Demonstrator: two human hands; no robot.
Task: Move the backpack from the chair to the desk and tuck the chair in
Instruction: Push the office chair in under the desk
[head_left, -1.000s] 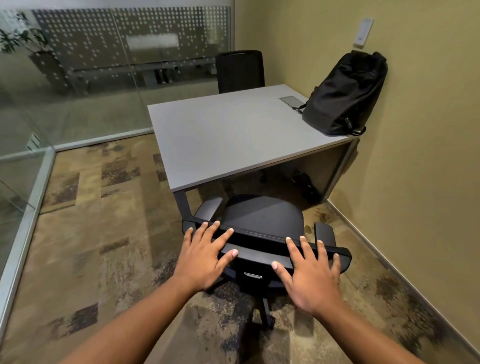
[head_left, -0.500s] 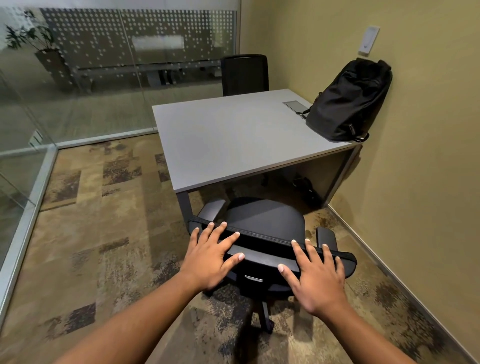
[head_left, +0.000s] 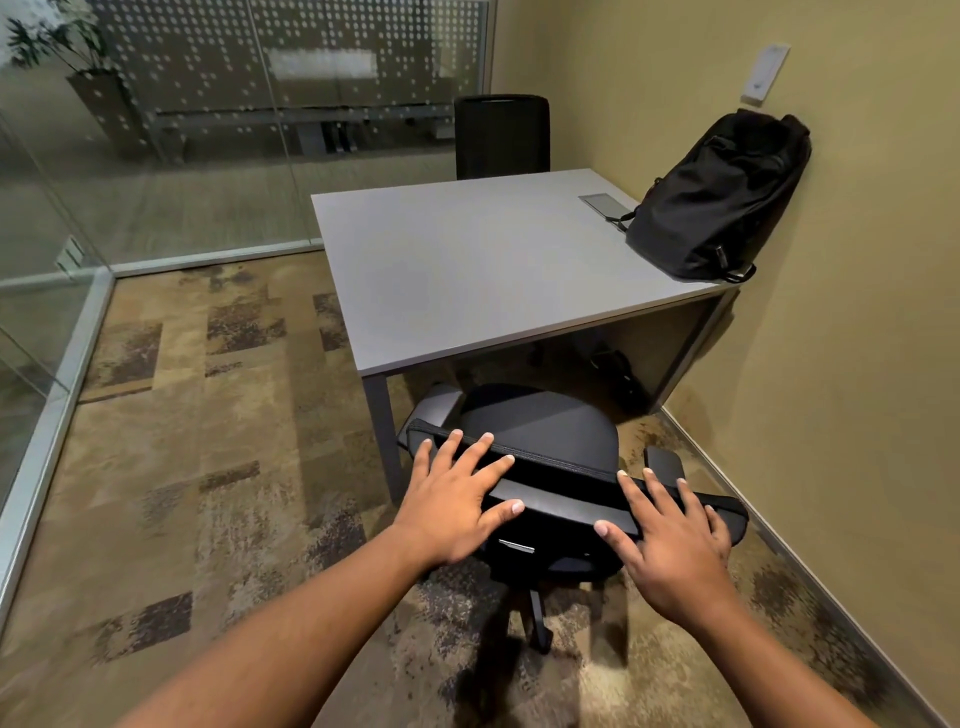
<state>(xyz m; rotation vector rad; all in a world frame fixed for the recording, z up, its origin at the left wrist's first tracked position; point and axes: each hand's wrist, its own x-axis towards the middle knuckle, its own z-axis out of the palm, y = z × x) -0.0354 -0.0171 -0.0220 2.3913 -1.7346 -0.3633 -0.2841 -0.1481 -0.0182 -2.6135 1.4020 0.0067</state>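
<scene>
Chair at desk, 2 hands on backrest.
Left hand and right hand: fingers spread, flat on the top of the chair back, gripping nothing. Chair seat front at the desk edge. Backpack upright on the desk's far right corner, leaning on the wall.

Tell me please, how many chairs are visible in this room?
2. One chair is in front of the desk, under both hands. The other chair stands behind the desk, near the glass wall. None else shows.
</scene>
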